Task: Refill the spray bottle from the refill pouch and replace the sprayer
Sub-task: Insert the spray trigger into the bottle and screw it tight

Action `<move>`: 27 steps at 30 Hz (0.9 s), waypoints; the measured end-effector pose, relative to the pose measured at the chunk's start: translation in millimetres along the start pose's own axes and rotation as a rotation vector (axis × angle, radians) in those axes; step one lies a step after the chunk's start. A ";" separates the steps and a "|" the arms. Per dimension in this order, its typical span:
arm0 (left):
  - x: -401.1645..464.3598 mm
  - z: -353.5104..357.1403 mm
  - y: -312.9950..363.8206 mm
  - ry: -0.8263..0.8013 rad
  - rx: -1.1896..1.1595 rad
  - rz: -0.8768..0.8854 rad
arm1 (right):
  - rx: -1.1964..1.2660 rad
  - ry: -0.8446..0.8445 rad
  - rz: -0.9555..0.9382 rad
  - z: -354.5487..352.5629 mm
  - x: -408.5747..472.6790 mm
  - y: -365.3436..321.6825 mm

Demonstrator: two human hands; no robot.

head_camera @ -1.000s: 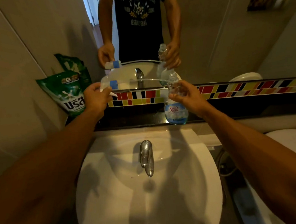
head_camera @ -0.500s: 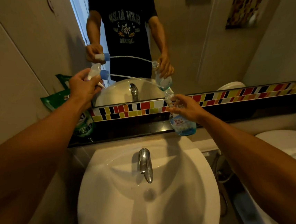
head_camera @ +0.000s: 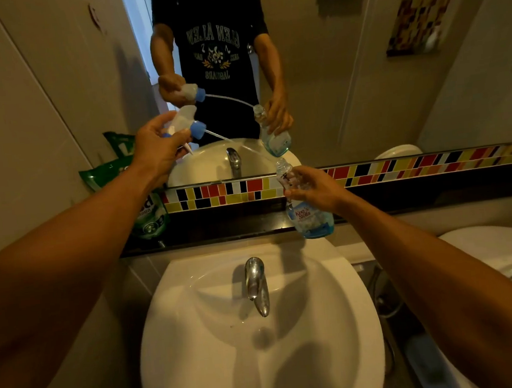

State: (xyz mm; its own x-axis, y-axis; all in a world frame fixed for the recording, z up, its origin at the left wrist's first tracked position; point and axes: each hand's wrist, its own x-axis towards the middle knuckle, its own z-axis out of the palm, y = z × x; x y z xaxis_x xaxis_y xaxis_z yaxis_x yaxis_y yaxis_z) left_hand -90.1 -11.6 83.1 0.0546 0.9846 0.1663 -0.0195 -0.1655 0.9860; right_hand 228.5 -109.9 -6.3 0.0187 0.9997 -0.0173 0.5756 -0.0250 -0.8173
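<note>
My left hand (head_camera: 156, 147) grips the white sprayer head (head_camera: 187, 122) with its blue collar, held up in front of the mirror. Its thin dip tube (head_camera: 231, 141) runs down to the right toward the open neck of the spray bottle (head_camera: 308, 217). My right hand (head_camera: 316, 188) holds that clear bottle around its upper body, tilted, above the dark ledge; a little blue liquid sits in its base. The green refill pouch (head_camera: 149, 218) leans against the left wall on the ledge, partly hidden behind my left forearm.
A white sink (head_camera: 200, 340) with a chrome tap (head_camera: 257, 284) lies below my arms. A dark ledge (head_camera: 220, 225) and a coloured tile strip (head_camera: 402, 168) run under the mirror. A white toilet (head_camera: 511, 260) stands at the right.
My left hand has lifted the sprayer head up and left, drawing the dip tube out of the bottle. The view has tilted so the sink sits lower.
</note>
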 end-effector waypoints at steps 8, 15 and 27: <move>-9.7 30.6 2.0 -0.224 -0.047 -0.031 | 0.023 -0.076 -0.077 15.1 5.6 -28.4; -26.7 54.0 -3.4 -0.291 -0.007 -0.029 | 0.085 -0.093 -0.087 25.6 10.9 -49.5; -37.2 57.6 -19.5 -0.314 0.036 0.028 | 0.105 -0.112 -0.092 34.8 10.3 -50.3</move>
State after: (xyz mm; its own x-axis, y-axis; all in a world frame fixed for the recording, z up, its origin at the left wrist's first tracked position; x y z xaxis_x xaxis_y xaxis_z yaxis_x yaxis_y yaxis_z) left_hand -34.3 -48.3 58.3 0.3601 0.9148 0.1829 0.0092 -0.1995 0.9799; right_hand 171.3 -98.1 14.6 -0.1251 0.9921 0.0013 0.4824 0.0619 -0.8738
